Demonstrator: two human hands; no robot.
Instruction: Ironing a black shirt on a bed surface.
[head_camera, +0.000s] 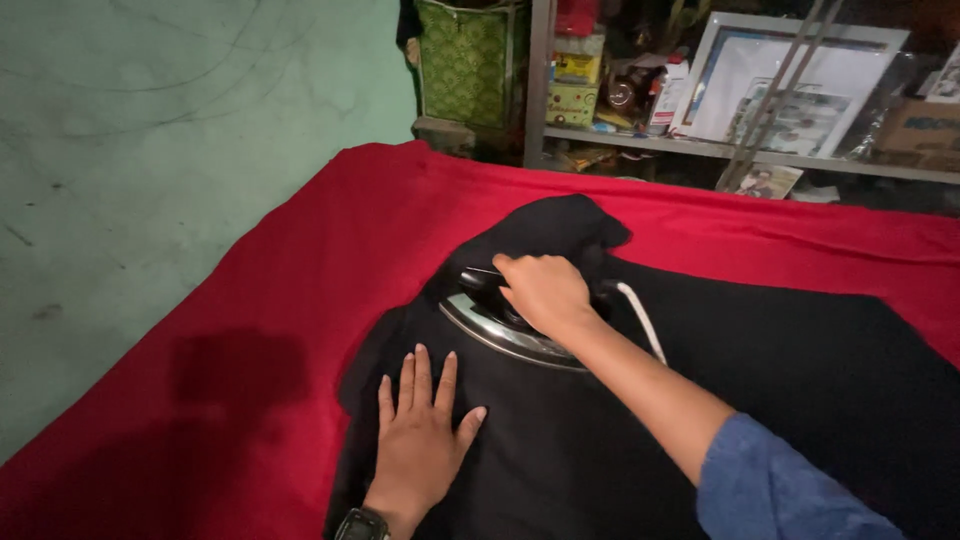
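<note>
Iron (500, 325), shiny metal base: right hand (545, 290) grips handle; left hand (420, 440) flat on black garment (800, 380).

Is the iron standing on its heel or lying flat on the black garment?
Flat: the iron lies soleplate-down on the black garment, with the right hand gripping its handle.

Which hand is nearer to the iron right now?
Right. The right hand grips the handle of the iron on the black garment. The left hand lies flat on the garment just below the iron, not touching it.
</note>
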